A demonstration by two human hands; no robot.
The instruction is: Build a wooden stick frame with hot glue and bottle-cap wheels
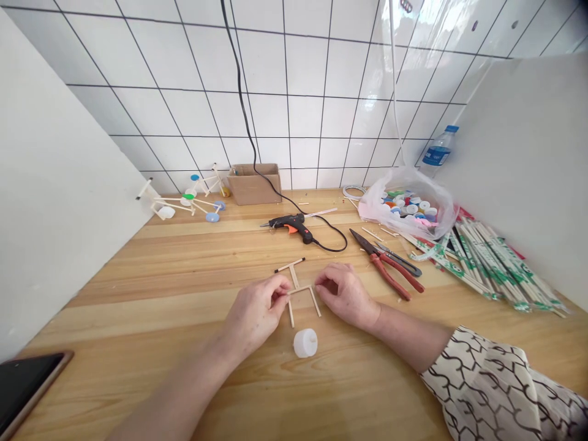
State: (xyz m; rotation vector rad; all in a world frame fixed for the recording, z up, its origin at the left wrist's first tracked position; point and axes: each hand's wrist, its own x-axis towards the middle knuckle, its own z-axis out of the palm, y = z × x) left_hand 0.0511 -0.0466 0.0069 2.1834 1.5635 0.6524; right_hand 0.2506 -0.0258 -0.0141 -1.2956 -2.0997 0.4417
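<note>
A small frame of glued wooden sticks (296, 288) lies flat on the pine worktop (151, 306), with a dark-tipped crossbar at its far end. My left hand (257, 312) pinches the frame's near crossbar at its left end. My right hand (344, 294) rests on the wood with its fingertips just beside the frame's right corner, holding nothing. A white plastic bottle cap (305, 343) stands on the worktop just below the frame, between my hands.
A black hot glue gun (289, 226) with its cord lies beyond the frame. Red-handled pliers (386, 263) lie to the right, then a plastic bag of bottle caps (408, 208) and wrapped chopsticks (500, 269). Stick models with cap wheels (184, 202) and a cardboard box (255, 184) stand far left.
</note>
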